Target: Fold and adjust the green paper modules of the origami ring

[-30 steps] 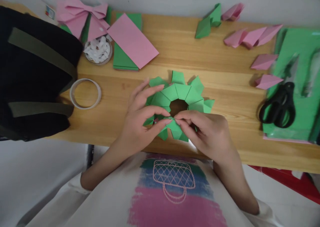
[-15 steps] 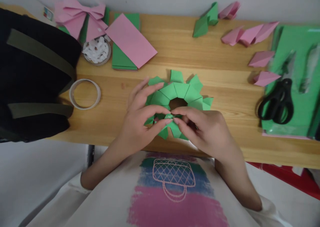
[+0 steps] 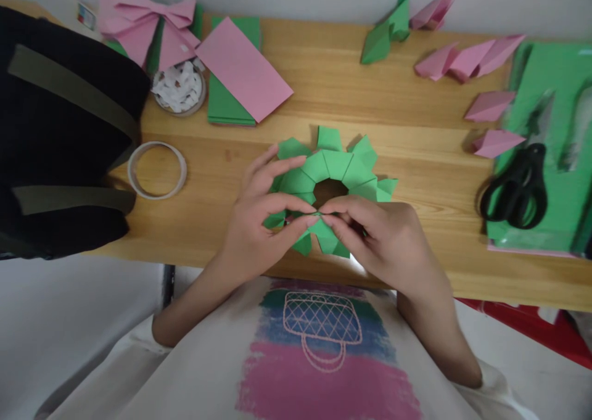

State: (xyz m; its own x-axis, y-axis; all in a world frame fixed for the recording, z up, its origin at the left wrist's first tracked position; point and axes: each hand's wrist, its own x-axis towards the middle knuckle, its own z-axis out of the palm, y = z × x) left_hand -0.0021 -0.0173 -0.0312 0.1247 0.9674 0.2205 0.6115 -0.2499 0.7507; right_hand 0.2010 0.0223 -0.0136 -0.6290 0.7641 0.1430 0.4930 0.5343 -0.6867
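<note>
A green folded-paper ring [image 3: 337, 163] with flaps standing out round its edge lies at the middle of the table's front part. With thumb and forefinger, my left hand [image 3: 256, 222] pinches the ring's near inner edge; its other fingers spread over the left flaps. My right hand [image 3: 383, 235] pinches the same edge from the right, its fingertips almost meeting those of the left. What the fingertips press together is mostly hidden. A small bit of pink shows beneath my left forefinger.
Behind lie a pink paper sheet [image 3: 245, 68], a bowl of white scraps [image 3: 179, 88] and a pink paper bow [image 3: 152, 22]. A tape ring [image 3: 157, 195] and black bag [image 3: 60, 142] are left. Pink folded pieces [image 3: 490, 107] and black-handled scissors [image 3: 515, 189] lie right.
My fingertips have pressed closer together over the ring's near inner edge, and less green paper shows between them. The whole view has shifted slightly.
</note>
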